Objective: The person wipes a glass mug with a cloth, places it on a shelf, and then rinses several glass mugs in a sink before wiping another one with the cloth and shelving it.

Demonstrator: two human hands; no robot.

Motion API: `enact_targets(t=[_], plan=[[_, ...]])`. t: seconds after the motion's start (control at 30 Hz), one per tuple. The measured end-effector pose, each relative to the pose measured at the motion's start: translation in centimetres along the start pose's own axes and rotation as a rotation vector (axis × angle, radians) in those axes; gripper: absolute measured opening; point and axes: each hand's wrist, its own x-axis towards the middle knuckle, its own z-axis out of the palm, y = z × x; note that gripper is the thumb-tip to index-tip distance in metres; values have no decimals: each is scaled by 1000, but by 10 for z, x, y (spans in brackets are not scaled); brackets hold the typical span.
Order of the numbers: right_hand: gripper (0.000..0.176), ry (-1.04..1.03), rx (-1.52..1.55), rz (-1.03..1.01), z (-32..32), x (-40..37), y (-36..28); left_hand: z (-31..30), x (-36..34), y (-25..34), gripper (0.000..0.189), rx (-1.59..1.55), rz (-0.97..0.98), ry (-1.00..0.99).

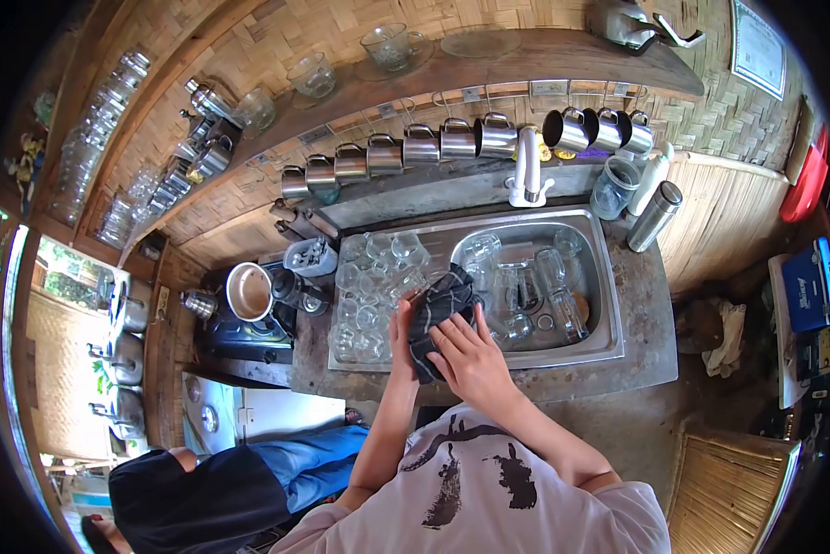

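In front of my chest, over the sink's near edge, a dark checked dishcloth (430,319) is bunched between my two hands. My left hand (401,346) grips its left side, with the fingers pointing up along the cloth. From the right, my right hand (470,358) presses on the cloth, its fingers laid across the folds. Whatever the cloth may wrap is hidden. Just past its upper left edge a clear glass (407,285) overlaps it in this view. Many upturned clear glasses (367,317) crowd the drainboard to the left.
The sink basin (607,305) holds several glass mugs (551,268) under a white faucet (527,171). Steel mugs (421,145) hang below the shelf. A steel flask (655,217) stands at right, a pot (249,292) on the stove at left. Another person (202,499) is at my left.
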Motion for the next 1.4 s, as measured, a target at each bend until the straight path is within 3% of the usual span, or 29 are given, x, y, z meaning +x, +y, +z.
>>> enact_targets(t=[0.17, 0.3, 0.33, 0.43, 0.53, 0.57, 0.6, 0.7, 0.83, 0.87, 0.97, 1.0, 1.17, 1.2, 1.3, 1.4], plan=[[39, -21, 118, 59, -7, 23, 6, -7, -16, -14, 51, 14, -54, 163], [43, 34, 40, 4, 6, 25, -5, -18, -13, -4, 53, -293, -60, -122], [42, 37, 29, -7, 9, 23, -6, -6, -12, 2, 53, -288, -32, -23], [42, 1, 19, -37, 12, 12, -7, 4, -8, 13, 53, 11, 144, 42], [38, -52, 159, 5, 20, -4, 0, 1, -6, 10, 51, -42, 143, 1], [37, -12, 170, 32, 21, -8, 2, 6, -7, 11, 51, -40, 151, -9], [36, 30, 182, 58, 21, -8, 2, 9, -7, 9, 70, 74, 148, 28], [33, 224, 279, 173, 25, -4, -2, 4, 0, 0, 71, 145, 208, -10], [29, 333, 518, 282, 4, 24, 6, 7, -9, 4, 56, 23, 103, -104], [25, 250, 740, 408, 1, 27, 17, 15, -14, 10, 54, 52, 65, -132], [23, 153, 502, 344, -15, 33, 32, 15, -10, -3, 49, 101, 100, 115], [23, 161, 564, 407, -12, 32, 33, 30, -13, 7, 44, 119, 107, 51], [23, 128, 997, 750, -4, 15, 32, 30, -8, 6, 44, 203, 131, 123], [21, 221, 1027, 622, 4, 12, 34, 30, -9, 7, 44, 183, 109, 139], [20, 216, 1225, 702, 13, 2, 40, 33, -4, 11, 45, 166, 117, 36], [16, 299, 1199, 653, 9, 2, 36, 26, -2, 10, 47, 271, -57, 48]])
